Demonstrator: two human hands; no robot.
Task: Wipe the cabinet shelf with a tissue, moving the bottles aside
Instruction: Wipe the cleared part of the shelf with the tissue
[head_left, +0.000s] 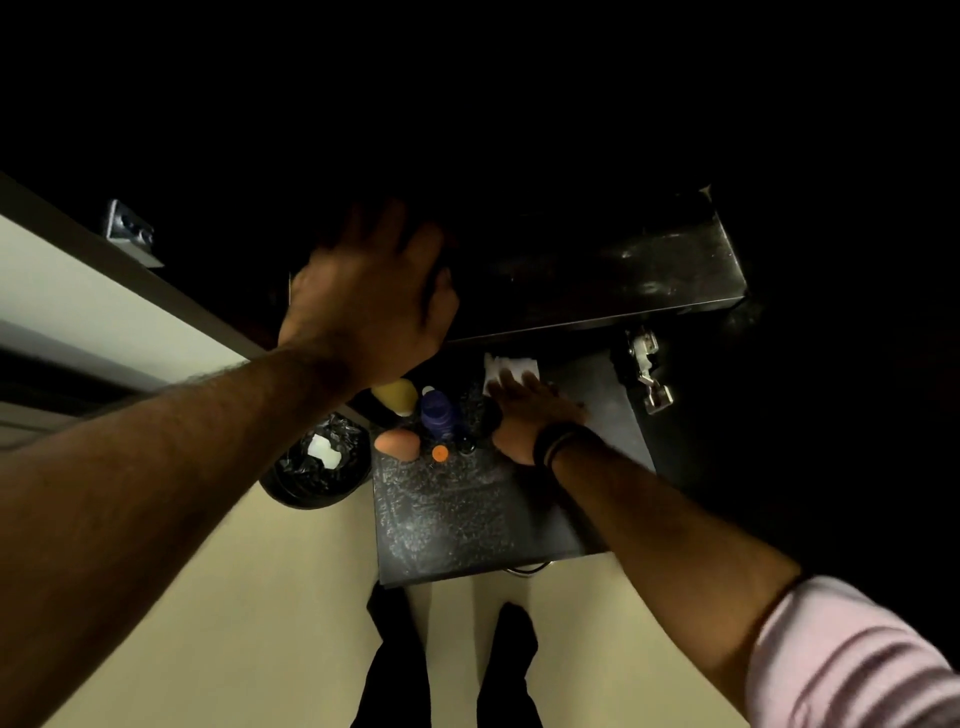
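The right hand (530, 415) presses flat, fingers straight, on the tissue (506, 370), which lies under and just beyond its fingertips on the lower shelf (457, 514). The bottles (439, 415) stand upright just left of that hand, the nearer one. The left hand (371, 291) rests spread, probably on the upper shelf (623, 270).

you have two hands in view, the left hand (371, 291) and the right hand (535, 415), and one white tissue (506, 366). count three bottles on the shelf (452, 519): a yellow bottle (397, 396), a purple bottle (439, 410) and a peach bottle (397, 443), plus one small orange cap (440, 453). there is one bin (317, 462) and two metal hinges, the left hinge (130, 231) and the right hinge (647, 371).
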